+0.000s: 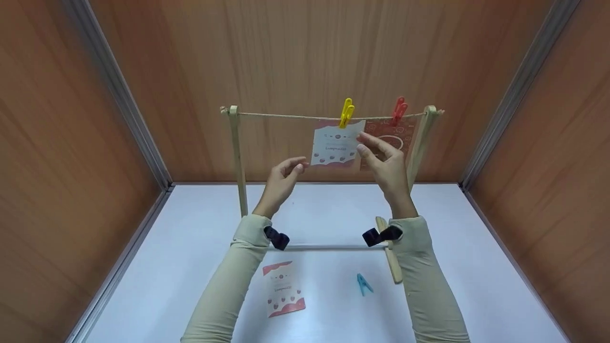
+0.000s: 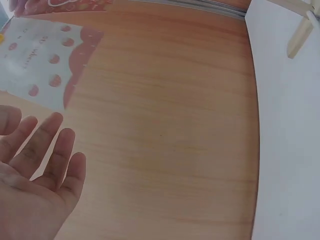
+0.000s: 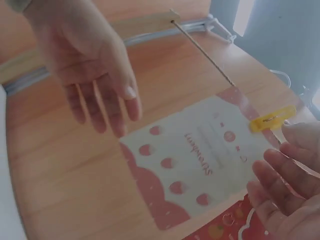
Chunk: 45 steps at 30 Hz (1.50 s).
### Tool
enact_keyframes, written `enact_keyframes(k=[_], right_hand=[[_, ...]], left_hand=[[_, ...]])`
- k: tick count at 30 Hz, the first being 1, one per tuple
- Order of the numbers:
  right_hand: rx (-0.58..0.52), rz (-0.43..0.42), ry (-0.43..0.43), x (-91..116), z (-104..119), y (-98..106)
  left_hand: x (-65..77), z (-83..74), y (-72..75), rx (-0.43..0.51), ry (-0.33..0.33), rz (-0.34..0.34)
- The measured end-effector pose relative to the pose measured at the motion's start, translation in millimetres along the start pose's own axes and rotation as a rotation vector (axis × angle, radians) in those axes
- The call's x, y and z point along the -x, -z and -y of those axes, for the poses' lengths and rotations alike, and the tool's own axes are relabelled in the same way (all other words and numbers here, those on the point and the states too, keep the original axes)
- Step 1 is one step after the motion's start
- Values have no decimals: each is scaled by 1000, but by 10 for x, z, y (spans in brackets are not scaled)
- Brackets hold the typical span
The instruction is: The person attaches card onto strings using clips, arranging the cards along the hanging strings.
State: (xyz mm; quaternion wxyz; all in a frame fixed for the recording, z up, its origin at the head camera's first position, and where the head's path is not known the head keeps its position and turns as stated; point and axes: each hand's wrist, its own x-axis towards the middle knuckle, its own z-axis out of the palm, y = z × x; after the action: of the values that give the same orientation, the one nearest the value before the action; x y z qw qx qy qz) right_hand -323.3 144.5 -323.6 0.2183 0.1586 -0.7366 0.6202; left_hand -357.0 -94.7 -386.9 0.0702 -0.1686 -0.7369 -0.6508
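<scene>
A strawberry card (image 1: 284, 290) and blue peg (image 1: 361, 280) are lying on the desk (image 1: 333, 209), maybe left to do. The left hand (image 1: 280, 183) and right hand (image 1: 391, 171) are holding nothing, fingers loose. Behind, pegs (image 1: 347, 114) are already holding a white card (image 1: 333, 145) and red card (image 1: 406, 133) on the string (image 1: 286, 116)

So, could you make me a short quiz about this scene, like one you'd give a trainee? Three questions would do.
1. Count: how many cards hang from the rope?
2. True or false: the blue clothespin lies on the white table.
3. Short answer: which hand is nearer the yellow clothespin?

Key:
1. Two, one under the yellow clothespin and one under the red clothespin.
2. True.
3. The right hand.
</scene>
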Motion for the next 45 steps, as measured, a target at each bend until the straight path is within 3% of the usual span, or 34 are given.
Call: enact_keyframes(k=[4, 12, 19, 29, 39, 45], right_hand=[[31, 19, -81, 107, -128, 47], [87, 88, -257, 348, -398, 136], [77, 125, -348, 629, -662, 200], [99, 122, -463, 987, -1089, 233], [148, 118, -527, 1381, -1436, 214], [151, 117, -591, 1559, -1602, 205]], left_hand=[[80, 200, 46, -55, 43, 2], [304, 576, 122, -163, 55, 0], [569, 869, 189, -277, 145, 35], [916, 1280, 262, -290, 217, 103], [1240, 1589, 241, -381, 313, 192], [1290, 1669, 270, -450, 391, 167]])
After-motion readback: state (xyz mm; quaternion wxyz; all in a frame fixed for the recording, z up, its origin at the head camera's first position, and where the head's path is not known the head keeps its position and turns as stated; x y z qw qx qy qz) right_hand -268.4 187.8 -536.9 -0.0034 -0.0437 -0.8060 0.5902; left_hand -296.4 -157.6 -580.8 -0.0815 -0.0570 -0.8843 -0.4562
